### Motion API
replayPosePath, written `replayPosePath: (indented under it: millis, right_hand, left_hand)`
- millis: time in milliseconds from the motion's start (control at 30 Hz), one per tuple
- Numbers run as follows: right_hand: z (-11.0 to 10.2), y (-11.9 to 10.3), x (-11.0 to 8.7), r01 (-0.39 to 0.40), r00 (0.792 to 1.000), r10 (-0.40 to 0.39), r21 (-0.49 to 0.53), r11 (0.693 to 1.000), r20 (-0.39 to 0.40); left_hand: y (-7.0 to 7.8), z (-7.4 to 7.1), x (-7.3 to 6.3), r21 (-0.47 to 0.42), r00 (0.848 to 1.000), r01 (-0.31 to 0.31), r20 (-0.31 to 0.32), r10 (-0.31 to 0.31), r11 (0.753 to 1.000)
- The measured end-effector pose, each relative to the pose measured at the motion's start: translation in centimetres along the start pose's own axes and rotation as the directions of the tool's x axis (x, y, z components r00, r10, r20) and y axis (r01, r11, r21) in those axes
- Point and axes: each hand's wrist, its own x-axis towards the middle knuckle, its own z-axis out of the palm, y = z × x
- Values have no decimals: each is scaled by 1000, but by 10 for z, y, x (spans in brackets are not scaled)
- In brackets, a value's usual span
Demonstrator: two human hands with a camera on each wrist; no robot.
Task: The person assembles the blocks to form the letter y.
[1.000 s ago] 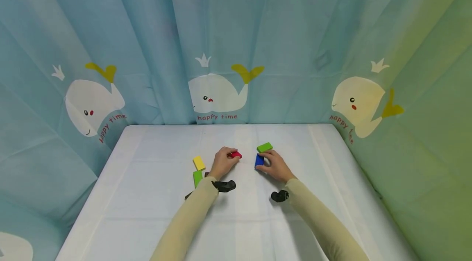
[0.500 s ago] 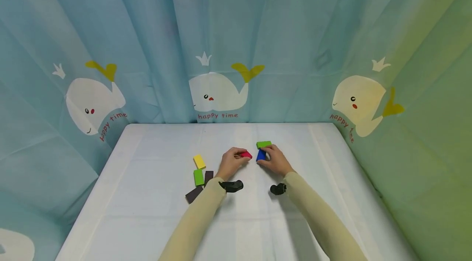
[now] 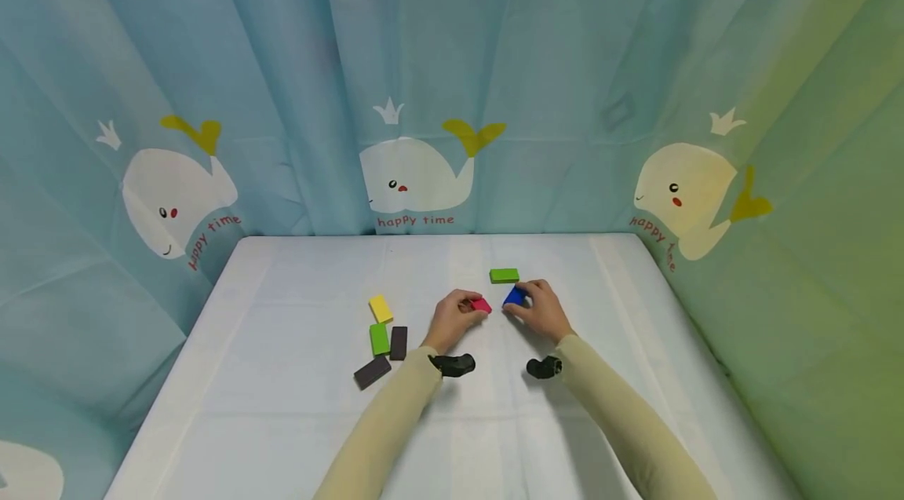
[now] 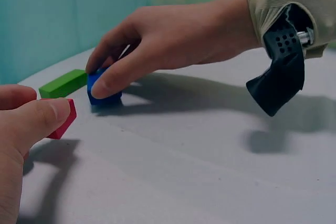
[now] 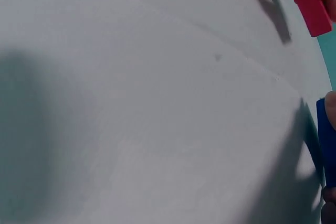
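Between thumb and fingers, my left hand (image 3: 452,321) pinches a red block (image 3: 482,305); its shadow in the left wrist view falls apart from it, so it is off the table. Just to the right, my right hand (image 3: 545,310) grips a blue block (image 3: 514,297), which sits slantwise in the head view. In the right wrist view the blue block (image 5: 327,145) is cut off by the frame's edge, below the red block (image 5: 312,14). A green block (image 3: 504,276) lies flat behind both hands, a small gap from the blue one.
Left of my left hand lie a yellow block (image 3: 380,309), a second green block (image 3: 379,340) and two dark blocks, one upright in view (image 3: 399,344) and one slanted. A curtain (image 3: 565,92) with printed whales hangs behind the white table (image 3: 282,437).
My left hand has carried the red block rightward. The blue block, first against the green one, has moved right and away from it in my right hand. The green block now lies straighter.
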Motion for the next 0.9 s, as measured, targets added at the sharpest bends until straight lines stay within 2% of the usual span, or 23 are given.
replayPosePath:
  millis: [233, 333, 700, 900]
  right_hand:
    - [-2, -3, -4, -21, 1000, 21, 11, 1000, -1]
    - [0, -6, -3, -19, 1000, 19, 19, 1000, -8]
    - [14, -20, 6, -18, 998, 22, 59, 998, -55]
    - [21, -22, 9, 2, 999, -1, 36, 999, -32]
  left_hand:
    - [2, 4, -4, 141, 999, -41, -12, 43, 989]
    - [1, 5, -4, 176, 999, -45, -15, 48, 983]
    - [1, 13, -4, 161, 999, -25, -19, 29, 987]
    - [3, 14, -5, 164, 998, -40, -33, 46, 986]
